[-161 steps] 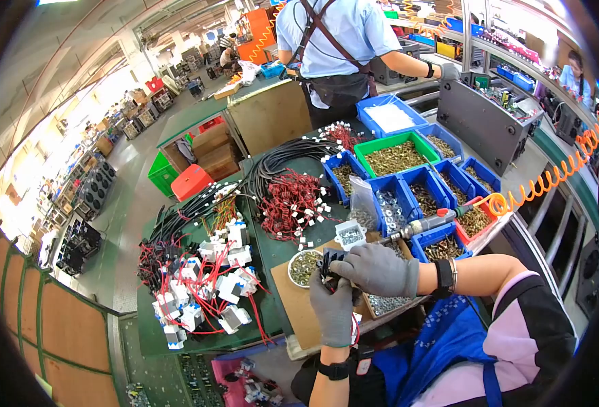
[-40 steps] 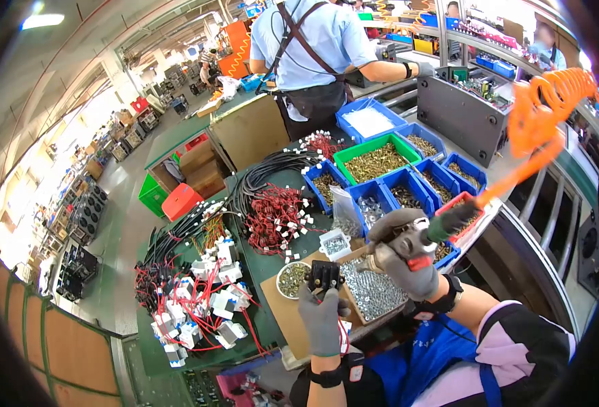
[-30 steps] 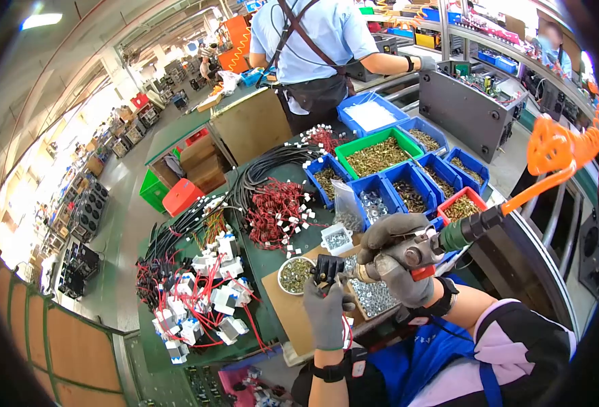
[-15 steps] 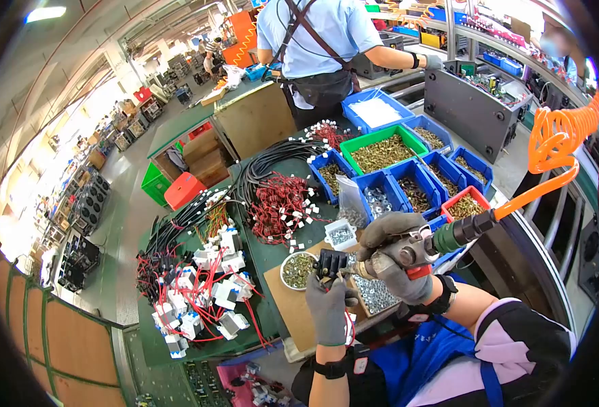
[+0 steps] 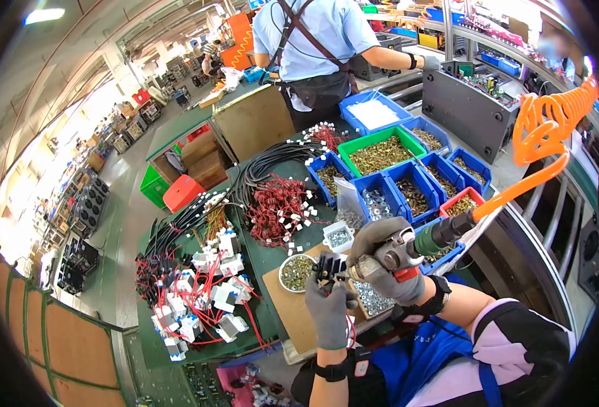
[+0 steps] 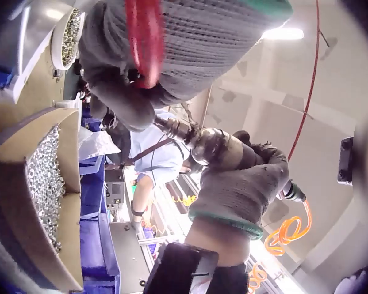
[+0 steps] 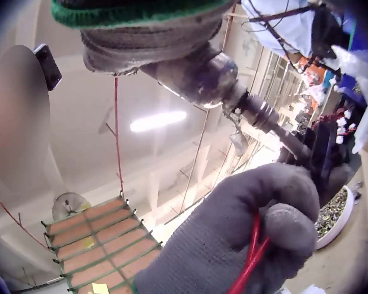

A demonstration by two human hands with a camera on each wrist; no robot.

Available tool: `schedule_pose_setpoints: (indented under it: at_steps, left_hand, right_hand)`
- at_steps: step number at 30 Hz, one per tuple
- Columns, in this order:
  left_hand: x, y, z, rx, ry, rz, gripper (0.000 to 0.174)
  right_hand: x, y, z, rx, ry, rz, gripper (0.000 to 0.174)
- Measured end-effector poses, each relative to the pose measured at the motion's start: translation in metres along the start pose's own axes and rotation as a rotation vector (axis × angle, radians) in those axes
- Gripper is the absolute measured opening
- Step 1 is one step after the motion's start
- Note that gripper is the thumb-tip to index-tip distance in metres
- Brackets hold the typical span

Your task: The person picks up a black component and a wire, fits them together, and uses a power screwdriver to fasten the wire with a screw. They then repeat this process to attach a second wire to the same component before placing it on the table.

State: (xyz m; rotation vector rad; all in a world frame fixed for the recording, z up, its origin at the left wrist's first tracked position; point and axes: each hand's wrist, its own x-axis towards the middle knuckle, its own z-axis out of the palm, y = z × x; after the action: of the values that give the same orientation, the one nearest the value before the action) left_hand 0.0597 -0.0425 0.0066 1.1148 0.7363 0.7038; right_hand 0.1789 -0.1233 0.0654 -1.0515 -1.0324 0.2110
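Observation:
My gloved left hand (image 5: 328,315) grips a black ribbed plastic block (image 5: 328,266) above the brown board. Red wires (image 7: 251,260) run down from it through that hand. My gloved right hand (image 5: 384,264) is wrapped round a pneumatic screwdriver (image 5: 398,255), held sideways with an orange hose at its rear end. In the right wrist view the bit (image 7: 291,144) reaches the black block, close above the left thumb and fingers. From the left wrist side, the bit's tip is hidden behind the left fingers.
A white bowl (image 5: 281,274) of small screws and a shallow box (image 6: 67,245) of metal nuts flank the hands. Blue bins (image 5: 385,197) stand behind; wire bundles (image 5: 282,210) lie to the left. The coiled orange hose (image 5: 547,132) hangs at right. Another person (image 5: 316,41) stands ahead.
At first both hands were at the black block and the screwdriver lay by the bins. The right hand then held it raised and brought it leftward to the block, where it stays.

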Motion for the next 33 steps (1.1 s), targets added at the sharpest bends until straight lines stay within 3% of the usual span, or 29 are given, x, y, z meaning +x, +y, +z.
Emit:
schedule_pose_setpoints:
  at_steps: [3, 6, 9, 13, 15, 17, 18, 20, 22, 23, 24, 26, 33]
  left_hand:
    - [0.002, -0.002, -0.002, -0.026, -0.008, -0.042, 0.031]
    - [0.004, -0.005, -0.005, -0.02, -0.031, -0.071, 0.032]
    - [0.005, -0.01, -0.001, -0.043, -0.008, -0.02, 0.029]
    - [0.02, -0.014, -0.005, -0.011, 0.07, 0.04, 0.032]
    - [0.017, -0.008, -0.008, -0.097, 0.092, 0.057, 0.031]
    - [0.013, 0.002, -0.011, -0.115, 0.111, 0.079, 0.025]
    - [0.009, 0.004, -0.011, -0.103, 0.113, 0.091, 0.025]
    - [0.004, 0.009, -0.01, -0.08, 0.116, 0.123, 0.026]
    - [0.002, 0.006, -0.013, -0.072, 0.081, 0.122, 0.026]
    - [0.003, 0.005, -0.013, -0.07, 0.062, 0.129, 0.027]
    - [0.003, 0.005, -0.013, -0.069, 0.061, 0.127, 0.027]
    - [0.003, 0.004, -0.013, -0.064, 0.065, 0.116, 0.028]
    - [-0.001, 0.01, -0.012, -0.087, 0.038, 0.106, 0.022]
  right_hand:
    - [-0.002, -0.001, 0.008, 0.101, 0.103, 0.03, 0.022]
    - [0.001, -0.003, -0.002, 0.017, -0.021, 0.068, 0.02]
    - [-0.001, -0.005, 0.003, 0.182, 0.019, -0.003, 0.032]
    - [0.002, -0.012, -0.005, 0.172, -0.035, -0.362, 0.045]
    - [0.012, -0.024, -0.029, -0.209, 0.02, -0.447, 0.036]
    - [0.014, -0.025, -0.027, -0.143, 0.288, -0.229, 0.041]
    - [0.018, -0.018, -0.023, 0.118, 0.487, -0.011, 0.033]
    - [0.039, -0.022, -0.033, 0.404, 0.545, 0.29, 0.026]
    - [0.043, 0.054, -0.077, 0.522, 0.588, 0.347, 0.027]
    - [0.047, 0.069, -0.086, 0.541, 0.788, 0.578, 0.021]
    - [0.048, 0.08, -0.093, 0.591, 0.83, 0.66, 0.022]
    - [0.047, 0.115, -0.11, 0.698, 0.895, 0.684, 0.027]
    - [0.042, 0.13, -0.143, 0.621, 0.747, 0.825, 0.036]
